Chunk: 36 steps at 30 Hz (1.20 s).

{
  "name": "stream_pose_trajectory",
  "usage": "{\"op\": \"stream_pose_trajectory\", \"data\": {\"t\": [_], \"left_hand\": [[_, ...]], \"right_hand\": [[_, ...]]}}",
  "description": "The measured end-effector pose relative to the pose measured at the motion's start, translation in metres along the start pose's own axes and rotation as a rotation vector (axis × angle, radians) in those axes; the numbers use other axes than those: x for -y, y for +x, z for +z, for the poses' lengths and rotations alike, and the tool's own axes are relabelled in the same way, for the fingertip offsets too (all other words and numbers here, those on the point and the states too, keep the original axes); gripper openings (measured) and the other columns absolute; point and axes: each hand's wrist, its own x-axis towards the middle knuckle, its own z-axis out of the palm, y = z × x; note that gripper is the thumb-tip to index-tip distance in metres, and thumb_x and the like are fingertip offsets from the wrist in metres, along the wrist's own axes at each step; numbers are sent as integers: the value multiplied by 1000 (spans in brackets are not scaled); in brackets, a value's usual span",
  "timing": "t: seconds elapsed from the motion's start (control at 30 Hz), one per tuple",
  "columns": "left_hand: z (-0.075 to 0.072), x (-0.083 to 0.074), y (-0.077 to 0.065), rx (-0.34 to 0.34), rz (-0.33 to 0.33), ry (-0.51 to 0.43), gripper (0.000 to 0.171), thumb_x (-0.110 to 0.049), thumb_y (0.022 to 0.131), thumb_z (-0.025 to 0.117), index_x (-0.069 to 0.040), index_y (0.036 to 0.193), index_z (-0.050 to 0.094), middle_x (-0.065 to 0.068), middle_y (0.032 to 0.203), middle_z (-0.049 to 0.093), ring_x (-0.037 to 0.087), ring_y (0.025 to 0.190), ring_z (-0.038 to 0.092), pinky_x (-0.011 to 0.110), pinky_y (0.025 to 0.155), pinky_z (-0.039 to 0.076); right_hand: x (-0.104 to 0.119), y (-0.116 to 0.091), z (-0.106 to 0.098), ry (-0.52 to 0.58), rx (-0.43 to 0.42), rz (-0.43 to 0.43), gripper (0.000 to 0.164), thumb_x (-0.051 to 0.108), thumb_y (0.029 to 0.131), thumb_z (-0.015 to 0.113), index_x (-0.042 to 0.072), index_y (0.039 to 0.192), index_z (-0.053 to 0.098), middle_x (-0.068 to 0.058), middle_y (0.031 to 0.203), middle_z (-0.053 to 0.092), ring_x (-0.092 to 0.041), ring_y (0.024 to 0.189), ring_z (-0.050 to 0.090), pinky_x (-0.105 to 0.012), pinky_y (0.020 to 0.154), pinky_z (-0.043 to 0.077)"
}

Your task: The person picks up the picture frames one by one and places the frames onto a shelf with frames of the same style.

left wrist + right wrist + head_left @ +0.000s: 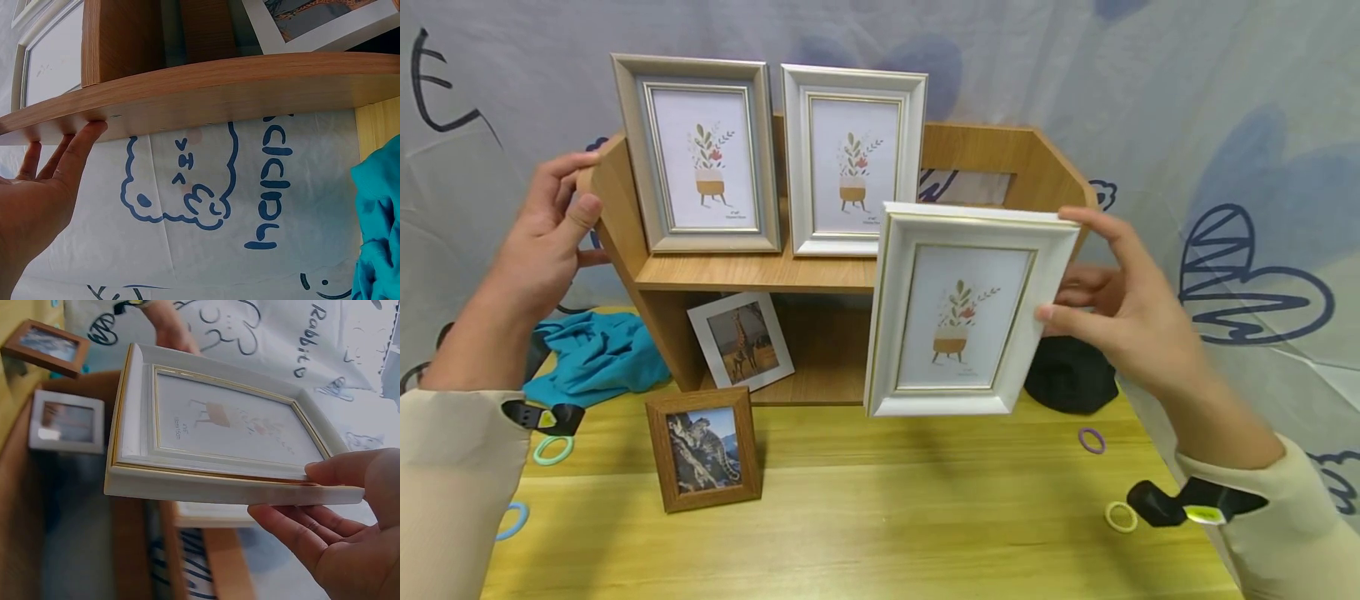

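Right hand (1127, 312): pinching the right edge of one white, gold-trimmed rectangular picture frame (958, 321), which I see raised before the right half of one two-tier brown wooden shelf (977, 143). Left hand (550, 233), well apart: gripping the left side panel (625, 212). Upper tier (760, 273): one champagne-coloured rectangular frame (703, 158), one white gold-lined rectangular frame (855, 158).
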Motion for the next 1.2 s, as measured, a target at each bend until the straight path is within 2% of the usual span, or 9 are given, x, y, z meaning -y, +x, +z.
{"op": "stream_pose_trajectory", "data": {"t": [0.23,0.53,0.7,0.9,1.0,1.07,1.2], "left_hand": [[0,0,0,-7,-10,43,50,-22,111,39,-38,157,28,6,164,24,25,134,36,18,76,52],[-1,1,0,-5,1,3,50,-22,110,41,-37,157,30,6,162,26,23,131,38,18,76,53],[-1,1,0,-2,-1,3,50,-22,110,40,-37,157,30,6,162,26,23,130,38,17,76,53],[0,1,0,0,-4,11,51,-22,110,40,-38,157,29,6,163,24,24,132,37,17,76,54],[0,0,1,1,-2,15,50,-21,111,40,-37,157,29,7,163,24,25,133,37,17,76,54],[0,0,0,0,1,10,50,-21,111,40,-37,157,30,6,163,25,25,133,37,17,76,54],[0,1,0,3,9,-24,50,-21,110,40,-36,157,30,7,163,25,24,132,38,17,76,54]], "right_hand": [[23,28,-28,46,-76,-3,85,-23,89,61,21,157,35,-15,121,70,-25,100,74,-37,71,63],[25,70,-55,-3,-201,1,82,-15,89,69,25,154,38,-14,110,72,-24,93,74,-30,68,63],[23,92,-67,-84,-248,20,79,-9,90,72,29,152,41,-12,112,69,-22,95,71,-26,69,61],[17,114,-79,-305,-298,116,76,-1,94,70,35,154,39,-5,110,65,-17,93,70,-20,74,59],[9,122,-83,-346,-303,145,76,-2,94,70,36,153,40,-3,108,66,-16,95,69,-18,76,58],[4,127,-86,-373,-295,157,75,0,95,70,37,153,40,-1,108,66,-15,98,68,-21,83,58],[-6,133,-89,-447,-280,187,74,7,97,70,42,154,38,3,113,63,-13,102,65,-26,89,53]]}}
